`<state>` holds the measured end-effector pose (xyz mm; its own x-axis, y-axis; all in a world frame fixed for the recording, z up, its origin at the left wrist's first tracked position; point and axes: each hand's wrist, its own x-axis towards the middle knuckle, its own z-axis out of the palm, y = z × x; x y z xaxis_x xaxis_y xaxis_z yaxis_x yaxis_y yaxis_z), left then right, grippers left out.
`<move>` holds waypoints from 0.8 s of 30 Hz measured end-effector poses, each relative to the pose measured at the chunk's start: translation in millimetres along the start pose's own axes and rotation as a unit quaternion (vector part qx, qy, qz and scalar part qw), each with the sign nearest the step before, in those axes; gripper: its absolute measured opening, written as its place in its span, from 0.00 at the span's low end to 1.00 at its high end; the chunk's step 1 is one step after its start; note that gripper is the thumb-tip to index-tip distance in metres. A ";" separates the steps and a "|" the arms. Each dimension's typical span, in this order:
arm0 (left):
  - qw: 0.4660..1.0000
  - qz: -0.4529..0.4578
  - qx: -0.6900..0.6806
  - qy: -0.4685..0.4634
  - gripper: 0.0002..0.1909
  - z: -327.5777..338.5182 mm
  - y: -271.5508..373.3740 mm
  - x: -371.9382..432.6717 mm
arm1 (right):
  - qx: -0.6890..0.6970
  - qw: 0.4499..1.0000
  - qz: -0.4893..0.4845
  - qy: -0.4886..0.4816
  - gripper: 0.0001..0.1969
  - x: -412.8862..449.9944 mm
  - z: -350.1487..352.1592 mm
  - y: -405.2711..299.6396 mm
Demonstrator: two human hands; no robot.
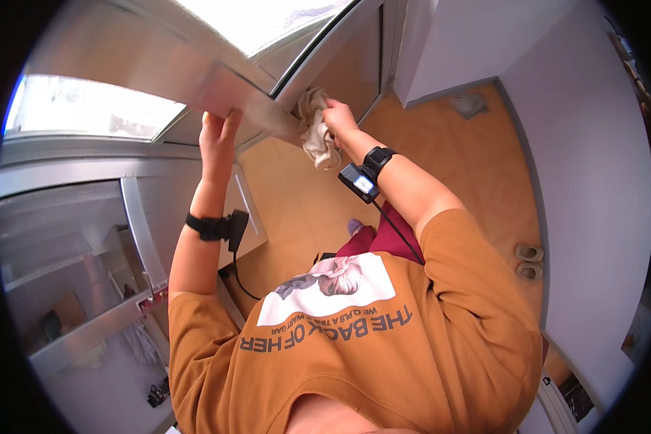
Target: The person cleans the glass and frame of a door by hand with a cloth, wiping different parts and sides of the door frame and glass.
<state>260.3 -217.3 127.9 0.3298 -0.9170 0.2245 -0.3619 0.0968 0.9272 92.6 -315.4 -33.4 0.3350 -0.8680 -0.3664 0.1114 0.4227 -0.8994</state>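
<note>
With my right hand (338, 123) I hold a bunched cream cloth (317, 133) against the silvery metal door (157, 65). Some of the cloth hangs loose below my fingers. My left hand (218, 142) grips the edge of the same door, to the left of the cloth. Its fingertips are partly hidden by the metal. Bright glass panes (92, 108) are set in the frames around the door. Each forearm carries a black strap with a small device and a cable; the right device (359, 183) has a lit screen.
Orange-tan tiles cover the floor (293, 184). A grey crumpled cloth (469, 104) lies in the far corner, and a pair of slippers (529, 261) stands by the white wall (580, 179). To my left is a glazed, metal-framed panel (70, 233) with reflections.
</note>
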 end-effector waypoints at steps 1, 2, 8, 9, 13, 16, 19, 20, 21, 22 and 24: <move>1.000 0.001 -0.003 -0.004 0.12 0.1 1.0 -1.0 | 0.076 0.995 0.035 0.060 0.20 0.1 -6.3 -9.5; 1.000 -0.001 0.011 0.005 0.12 0.2 3.0 -2.9 | 0.090 0.993 0.011 0.071 0.25 11.4 -12.6 -9.0; 0.998 -0.048 0.023 0.041 0.08 3.5 6.5 -13.7 | 0.151 0.980 -0.102 0.074 0.36 69.7 -26.6 -39.7; 0.996 -0.054 0.055 0.053 0.07 1.7 6.9 -15.4 | 0.139 0.981 -0.116 0.065 0.36 79.1 -26.6 -44.6; 0.992 -0.079 0.054 0.080 0.06 3.2 10.6 -14.0 | 0.144 0.970 -0.156 0.119 0.36 142.1 -53.0 -36.5; 0.986 -0.107 0.085 0.091 0.05 -4.7 1.2 -14.0 | 0.089 0.953 -0.224 0.183 0.35 180.1 -73.3 -46.7; 0.983 -0.131 0.081 0.099 0.05 -20.6 -11.1 -21.8 | -0.062 0.942 -0.253 0.209 0.35 200.9 -104.8 -57.6; 0.980 -0.147 0.098 0.090 0.06 -26.6 -13.0 -24.7 | -0.060 0.944 -0.248 0.208 0.35 203.4 -108.4 -50.9; 0.979 -0.150 0.100 0.091 0.06 -27.3 -16.2 -25.2 | -0.129 0.919 -0.292 0.229 0.35 204.3 -112.1 -45.1; 0.980 -0.141 0.099 0.097 0.07 -26.7 -18.7 -25.3 | -0.197 0.888 -0.334 0.248 0.36 205.6 -115.0 -39.7; 0.980 -0.138 0.087 0.115 0.08 -20.8 -17.3 -26.7 | -0.190 0.899 -0.308 0.247 0.36 204.9 -114.0 -31.5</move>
<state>275.9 -186.5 112.1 0.6166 -0.7856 0.0521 -0.3677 -0.2288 0.9014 51.2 -536.3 -107.3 -0.1467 -0.9563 0.2531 -0.2260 -0.2167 -0.9497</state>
